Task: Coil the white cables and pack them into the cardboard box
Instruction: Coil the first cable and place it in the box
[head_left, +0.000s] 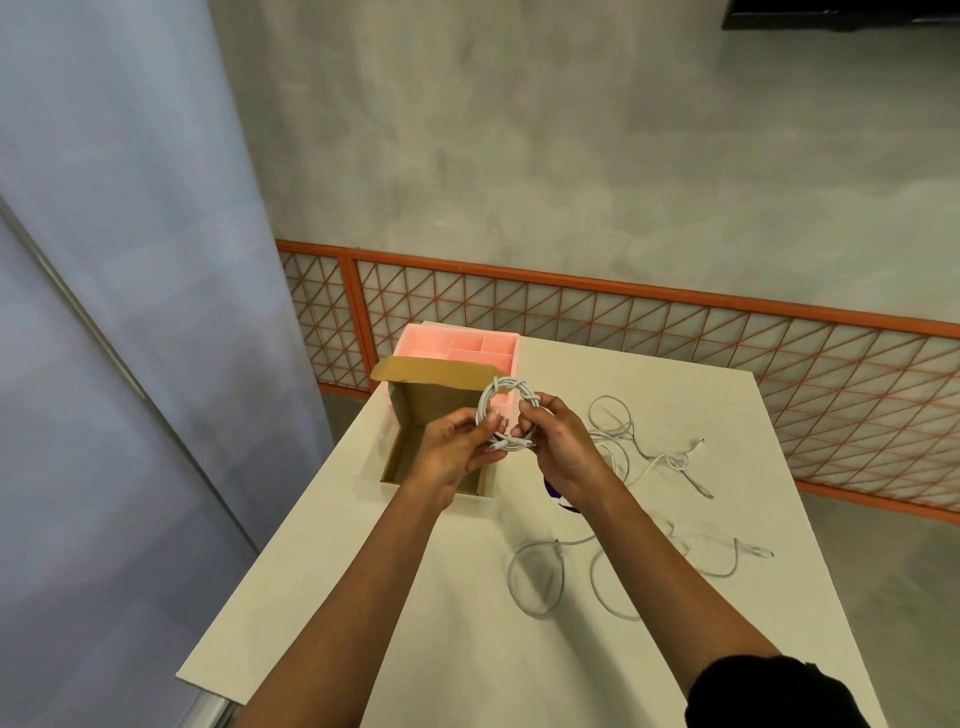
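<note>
Cream tabletop (415, 597) holds the open cardboard box (415, 405) and loose white cables (673, 461); your left hand (452, 452) and right hand (558, 447) both pinch a coiled cable (511, 385), raised close to the box. It is likely light and springy: grip across all the loops, lest they splay.

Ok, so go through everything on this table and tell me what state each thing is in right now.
Coiled cable: wound into a ring, held by both hands.
Left hand: pinches the ring's left side.
Right hand: grips the ring's right side.
Cardboard box: open, lid flap up; visible inside holds nothing.
Pink organiser: open-topped, compartments look empty.
Far cable: uncoiled, tangled on the table.
Near cable: uncoiled, in loose loops.
</note>
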